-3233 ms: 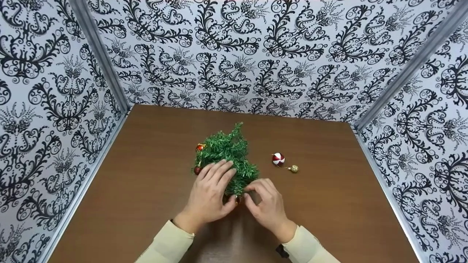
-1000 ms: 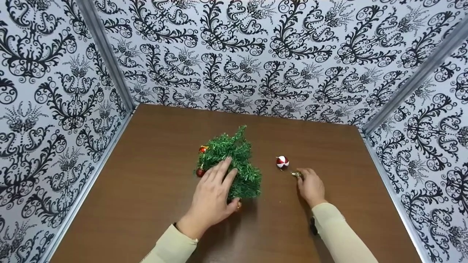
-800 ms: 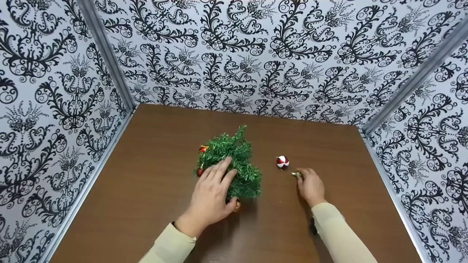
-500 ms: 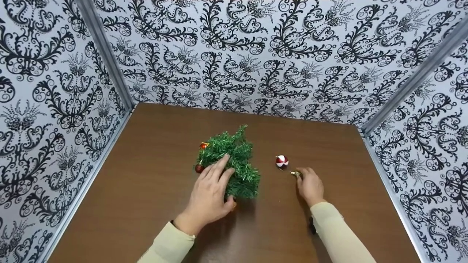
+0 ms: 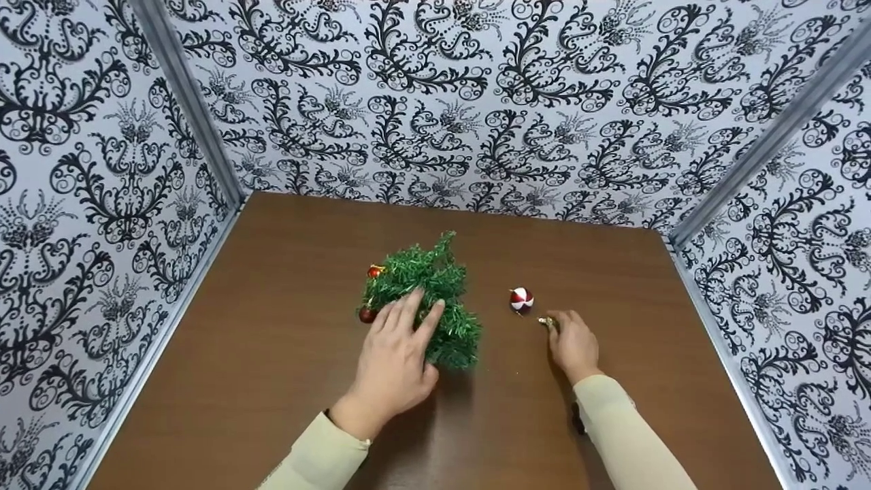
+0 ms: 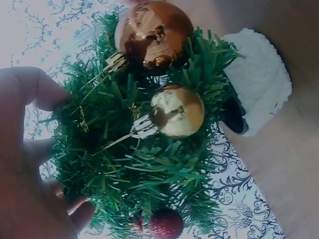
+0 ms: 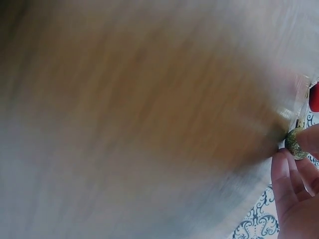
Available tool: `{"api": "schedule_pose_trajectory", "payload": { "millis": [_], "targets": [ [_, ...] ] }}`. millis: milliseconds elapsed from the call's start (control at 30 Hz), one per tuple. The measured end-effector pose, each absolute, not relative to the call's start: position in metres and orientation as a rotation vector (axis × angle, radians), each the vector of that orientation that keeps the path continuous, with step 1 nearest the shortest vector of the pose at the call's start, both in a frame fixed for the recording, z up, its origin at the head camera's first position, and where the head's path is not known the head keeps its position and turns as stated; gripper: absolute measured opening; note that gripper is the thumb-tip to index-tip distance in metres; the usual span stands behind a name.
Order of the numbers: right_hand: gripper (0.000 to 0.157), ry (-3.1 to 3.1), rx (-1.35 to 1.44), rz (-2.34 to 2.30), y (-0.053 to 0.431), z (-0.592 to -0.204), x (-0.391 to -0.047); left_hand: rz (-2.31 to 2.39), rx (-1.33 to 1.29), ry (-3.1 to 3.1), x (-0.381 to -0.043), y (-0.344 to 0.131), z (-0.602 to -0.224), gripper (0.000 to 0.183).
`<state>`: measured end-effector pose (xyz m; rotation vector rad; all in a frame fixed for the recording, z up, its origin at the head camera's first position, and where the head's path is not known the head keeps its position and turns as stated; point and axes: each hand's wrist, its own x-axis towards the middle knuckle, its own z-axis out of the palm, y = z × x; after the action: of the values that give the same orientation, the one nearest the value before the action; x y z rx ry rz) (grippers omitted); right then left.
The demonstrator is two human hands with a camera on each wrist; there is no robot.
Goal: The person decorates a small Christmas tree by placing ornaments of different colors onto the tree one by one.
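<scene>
A small green tinsel Christmas tree (image 5: 425, 269) is at the middle of the table. My left hand (image 5: 395, 364) rests on it with spread fingers, which touch the branches in the left wrist view. A shiny copper bauble (image 6: 155, 37), a smooth gold bauble (image 6: 179, 110) and a red bauble (image 6: 166, 224) hang on the tree. Its base (image 6: 261, 79) is white and fuzzy. Right of the tree, my right hand (image 5: 575, 346) pinches a small glittery gold bauble (image 7: 293, 144) at the tabletop; fingers partly hide it. A red-and-white striped bauble (image 5: 521, 299) lies just beside that hand.
The brown wooden table (image 5: 286, 286) is enclosed by white walls with black scrollwork (image 5: 435, 102). Grey metal posts (image 5: 197, 102) stand at the corners. Tiny specks lie on the tabletop right of the tree.
My right hand has left the tree's lower edge, moved right and taken hold of the small gold bauble. My left hand has stayed on the tree, its index finger now spread further.
</scene>
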<state>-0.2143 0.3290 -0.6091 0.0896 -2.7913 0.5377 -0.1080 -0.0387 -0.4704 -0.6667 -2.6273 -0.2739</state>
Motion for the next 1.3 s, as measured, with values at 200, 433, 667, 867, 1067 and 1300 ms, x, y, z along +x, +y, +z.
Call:
{"api": "schedule_pose_trajectory", "payload": {
  "millis": [200, 433, 667, 867, 1067, 1300],
  "targets": [
    [0.029, -2.789, 0.097, 0.543, 0.329, -0.61, -0.215, -0.195, -0.666, -2.649, -0.108, -0.037, -0.469, 0.083],
    [0.028, -2.761, 0.106, 0.55, 0.33, -0.612, -0.217, -0.279, -0.697, -2.582, -0.111, -0.044, -0.474, 0.078],
    [0.025, -2.731, 0.093, 0.53, 0.328, -0.612, -0.215, -0.373, -0.743, -2.518, -0.118, -0.054, -0.478, 0.083],
    [0.026, -2.726, 0.092, 0.529, 0.327, -0.612, -0.216, -0.374, -0.744, -2.533, -0.121, -0.062, -0.476, 0.086],
    [0.025, -2.717, 0.091, 0.535, 0.327, -0.611, -0.217, -0.371, -0.758, -2.55, -0.123, -0.067, -0.474, 0.086],
    [0.026, -2.73, 0.103, 0.534, 0.328, -0.612, -0.217, -0.387, -0.78, -2.522, -0.126, -0.072, -0.477, 0.087]
  ]
}}
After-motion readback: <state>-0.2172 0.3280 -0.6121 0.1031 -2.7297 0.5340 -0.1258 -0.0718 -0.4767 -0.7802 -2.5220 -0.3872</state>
